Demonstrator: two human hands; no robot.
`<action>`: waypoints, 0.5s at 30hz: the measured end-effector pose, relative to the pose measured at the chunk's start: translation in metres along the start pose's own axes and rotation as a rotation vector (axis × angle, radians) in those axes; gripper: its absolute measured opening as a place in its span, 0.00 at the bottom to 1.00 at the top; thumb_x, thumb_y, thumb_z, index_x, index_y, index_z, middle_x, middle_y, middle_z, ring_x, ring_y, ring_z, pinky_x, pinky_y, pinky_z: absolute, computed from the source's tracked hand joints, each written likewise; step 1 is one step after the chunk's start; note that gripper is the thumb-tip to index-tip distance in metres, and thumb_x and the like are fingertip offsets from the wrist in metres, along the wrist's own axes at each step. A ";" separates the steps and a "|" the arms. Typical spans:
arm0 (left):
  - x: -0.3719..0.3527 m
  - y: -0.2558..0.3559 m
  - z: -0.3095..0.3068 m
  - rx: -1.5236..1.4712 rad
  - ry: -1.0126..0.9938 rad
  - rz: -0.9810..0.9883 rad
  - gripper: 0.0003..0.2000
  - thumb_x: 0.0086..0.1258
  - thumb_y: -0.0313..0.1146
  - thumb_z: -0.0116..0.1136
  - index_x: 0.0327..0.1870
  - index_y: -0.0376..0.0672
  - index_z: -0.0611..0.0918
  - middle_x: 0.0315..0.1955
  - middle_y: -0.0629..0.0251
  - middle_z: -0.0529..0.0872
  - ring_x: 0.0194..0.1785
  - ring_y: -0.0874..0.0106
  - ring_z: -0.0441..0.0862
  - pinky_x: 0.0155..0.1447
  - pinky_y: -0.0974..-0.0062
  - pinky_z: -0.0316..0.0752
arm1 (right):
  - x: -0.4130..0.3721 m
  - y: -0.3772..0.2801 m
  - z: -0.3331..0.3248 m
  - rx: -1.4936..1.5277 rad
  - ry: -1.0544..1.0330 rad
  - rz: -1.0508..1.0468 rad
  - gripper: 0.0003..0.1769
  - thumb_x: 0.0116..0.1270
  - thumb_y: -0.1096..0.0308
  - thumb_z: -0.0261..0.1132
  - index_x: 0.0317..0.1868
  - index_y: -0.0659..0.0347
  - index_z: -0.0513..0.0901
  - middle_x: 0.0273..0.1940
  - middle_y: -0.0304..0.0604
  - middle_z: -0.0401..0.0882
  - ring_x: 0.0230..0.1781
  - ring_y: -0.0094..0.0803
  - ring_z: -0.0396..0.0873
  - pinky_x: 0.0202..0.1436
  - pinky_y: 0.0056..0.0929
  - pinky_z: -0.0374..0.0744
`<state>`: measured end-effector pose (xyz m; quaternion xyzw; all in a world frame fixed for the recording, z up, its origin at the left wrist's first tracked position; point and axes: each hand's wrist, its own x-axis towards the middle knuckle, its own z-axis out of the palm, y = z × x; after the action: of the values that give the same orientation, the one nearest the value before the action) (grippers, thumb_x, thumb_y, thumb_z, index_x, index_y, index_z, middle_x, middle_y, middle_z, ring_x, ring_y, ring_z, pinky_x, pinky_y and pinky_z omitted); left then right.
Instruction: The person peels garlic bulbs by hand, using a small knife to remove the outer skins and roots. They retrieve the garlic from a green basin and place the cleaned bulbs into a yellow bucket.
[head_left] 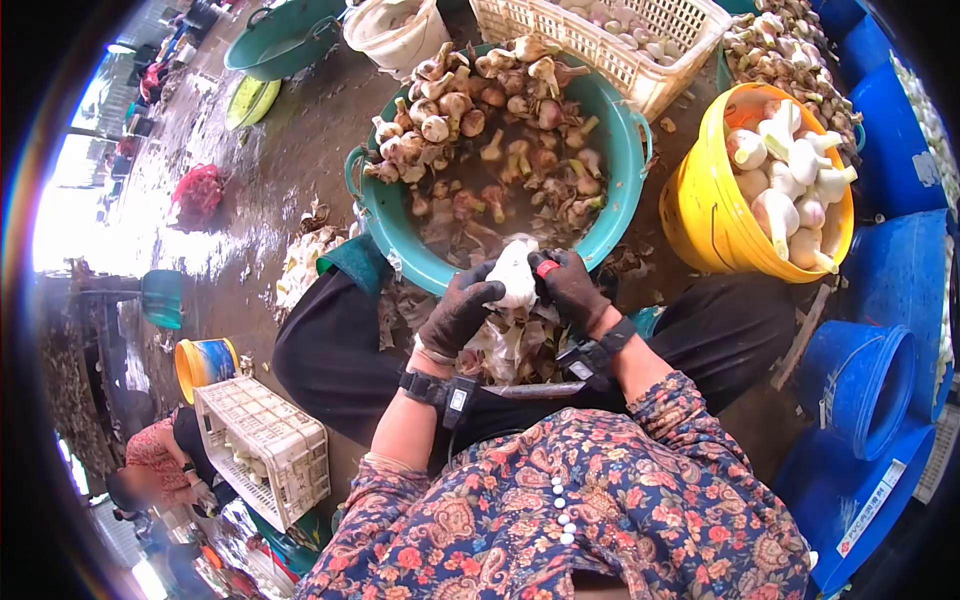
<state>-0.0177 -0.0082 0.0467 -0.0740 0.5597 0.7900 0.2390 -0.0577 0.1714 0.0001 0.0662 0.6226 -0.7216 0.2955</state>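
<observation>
Between my gloved hands is a white garlic bulb, near the front rim of a green tub. My left hand is closed around the bulb's left side. On the other side my right hand has its fingers bent against the bulb, and a small red piece shows at its fingers. Unpeeled garlic bulbs are heaped at the tub's far side, and others lie in its murky water. Loose peelings fill the space below my hands, between my legs.
To the right stands a yellow bucket of peeled white garlic. Behind the tub are a cream crate and a white bucket. A blue bucket is at my right, another crate at my left. Another person sits farther left.
</observation>
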 end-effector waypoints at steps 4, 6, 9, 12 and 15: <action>0.001 -0.004 0.013 -0.032 0.013 0.103 0.30 0.58 0.36 0.61 0.61 0.32 0.68 0.53 0.61 0.77 0.54 0.71 0.76 0.61 0.73 0.68 | 0.018 0.030 -0.005 0.117 0.161 -0.010 0.15 0.66 0.58 0.60 0.34 0.62 0.81 0.22 0.37 0.77 0.22 0.24 0.74 0.24 0.23 0.70; 0.003 -0.004 0.016 0.010 0.061 0.152 0.29 0.59 0.32 0.60 0.62 0.33 0.67 0.53 0.61 0.77 0.55 0.72 0.75 0.61 0.73 0.68 | 0.000 -0.001 -0.005 0.333 0.042 0.199 0.15 0.66 0.57 0.61 0.37 0.61 0.81 0.24 0.37 0.77 0.22 0.24 0.74 0.24 0.23 0.71; 0.005 -0.005 0.017 0.058 0.150 0.202 0.29 0.57 0.24 0.62 0.62 0.34 0.67 0.54 0.61 0.76 0.57 0.71 0.74 0.62 0.72 0.68 | -0.008 -0.015 -0.006 0.659 -0.335 0.364 0.19 0.65 0.53 0.63 0.47 0.59 0.79 0.33 0.39 0.80 0.27 0.24 0.76 0.27 0.24 0.75; 0.000 -0.001 0.016 0.107 0.122 0.216 0.27 0.60 0.28 0.63 0.61 0.35 0.68 0.53 0.61 0.77 0.55 0.71 0.76 0.59 0.72 0.72 | -0.019 -0.029 0.002 0.346 -0.188 0.152 0.22 0.66 0.54 0.62 0.54 0.58 0.76 0.41 0.36 0.80 0.35 0.22 0.77 0.35 0.21 0.75; 0.004 0.010 0.008 -0.075 0.264 0.080 0.24 0.60 0.26 0.63 0.59 0.36 0.72 0.50 0.62 0.79 0.51 0.72 0.77 0.55 0.74 0.74 | -0.016 -0.023 0.005 0.276 -0.117 -0.023 0.21 0.63 0.60 0.66 0.53 0.61 0.78 0.42 0.35 0.80 0.35 0.20 0.76 0.37 0.19 0.74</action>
<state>-0.0242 -0.0021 0.0563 -0.1640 0.5588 0.8027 0.1287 -0.0554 0.1736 0.0286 0.0566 0.5000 -0.8062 0.3111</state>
